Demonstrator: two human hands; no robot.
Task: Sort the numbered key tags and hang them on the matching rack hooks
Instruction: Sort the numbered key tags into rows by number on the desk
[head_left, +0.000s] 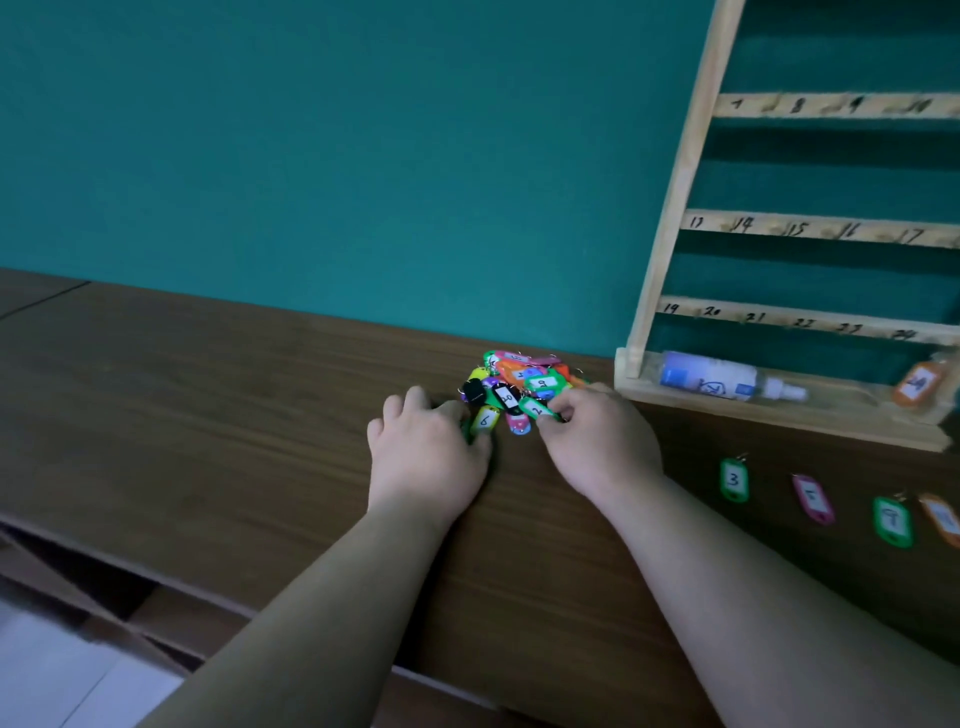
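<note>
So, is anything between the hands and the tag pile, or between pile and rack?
Nothing visible does. The left hand and right hand pinch tags in the pile; the rack stands beside it, only bare table between.

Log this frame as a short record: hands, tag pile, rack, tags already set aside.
left hand: pinches yellow plastic tag marked 6
right hand: pinches green plastic tag marked 2
pile: mixed coloured key tags on brown wooden table
rack: pale wooden rack with numbered rails, right of pile
set aside: green tag marked 3 and three more, in a row
</note>
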